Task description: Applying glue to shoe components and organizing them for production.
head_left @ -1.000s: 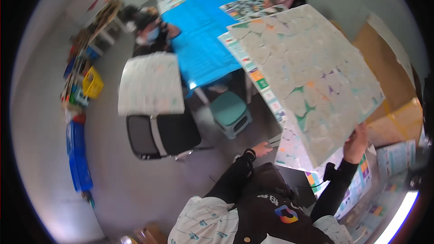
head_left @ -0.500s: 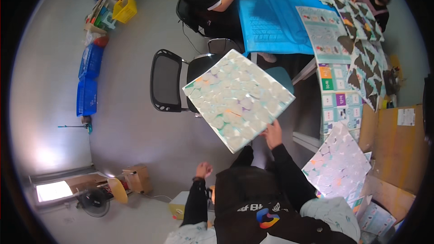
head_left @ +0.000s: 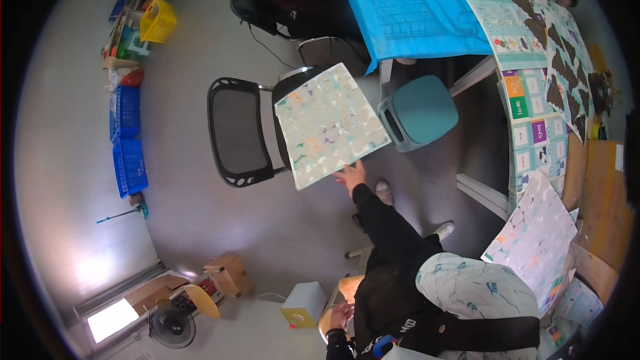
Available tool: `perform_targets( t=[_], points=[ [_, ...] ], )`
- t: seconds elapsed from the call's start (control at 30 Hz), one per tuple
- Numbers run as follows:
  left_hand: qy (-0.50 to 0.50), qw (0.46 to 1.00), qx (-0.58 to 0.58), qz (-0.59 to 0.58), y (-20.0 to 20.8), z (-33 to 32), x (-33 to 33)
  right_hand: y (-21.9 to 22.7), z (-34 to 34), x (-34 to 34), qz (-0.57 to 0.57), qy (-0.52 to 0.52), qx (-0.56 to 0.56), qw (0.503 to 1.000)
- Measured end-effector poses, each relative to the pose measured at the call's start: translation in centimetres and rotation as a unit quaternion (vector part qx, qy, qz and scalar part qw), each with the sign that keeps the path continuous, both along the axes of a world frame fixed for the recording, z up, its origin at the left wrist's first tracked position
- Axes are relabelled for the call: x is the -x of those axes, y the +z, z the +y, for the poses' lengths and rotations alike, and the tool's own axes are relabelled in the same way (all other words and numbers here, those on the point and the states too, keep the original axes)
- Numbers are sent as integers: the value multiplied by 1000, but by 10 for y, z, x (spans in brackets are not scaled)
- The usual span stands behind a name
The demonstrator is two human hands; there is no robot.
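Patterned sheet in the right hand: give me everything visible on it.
The patterned sheet is a flat, roughly square panel that looks like stiff paper or card, pale cream-green with small orange, teal and purple blotches. It is held out tilted in the air, one corner pointing down, over the black mesh office chair and beside the teal stool. Only the right hand touches it, gripping the lower edge near the bottom corner. It looks uncreased; its underside is hidden.

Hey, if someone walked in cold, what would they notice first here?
Probably the big pale patterned board held up mid-frame by the right hand at its lower edge, in front of a black office chair. Next, the bright blue sheet covering the table at top, with a teal stool just below it.
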State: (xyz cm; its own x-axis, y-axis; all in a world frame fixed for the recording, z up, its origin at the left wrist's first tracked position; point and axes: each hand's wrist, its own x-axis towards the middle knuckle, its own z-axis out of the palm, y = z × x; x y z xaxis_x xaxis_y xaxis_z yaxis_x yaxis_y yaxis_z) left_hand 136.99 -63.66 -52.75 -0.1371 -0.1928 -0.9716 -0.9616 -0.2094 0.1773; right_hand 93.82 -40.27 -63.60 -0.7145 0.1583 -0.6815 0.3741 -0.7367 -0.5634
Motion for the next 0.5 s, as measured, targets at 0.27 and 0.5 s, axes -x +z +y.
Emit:
perform_targets(
  t=[0.27, 0.5],
  points=[
    [-455, 854, 71, 241, -46, -12, 83, 28, 33, -40, -4, 494, -229, 838],
    [-369, 909, -35, 190, -87, 95, 242, 108, 243, -270, 21, 237, -66, 969]
  ],
)
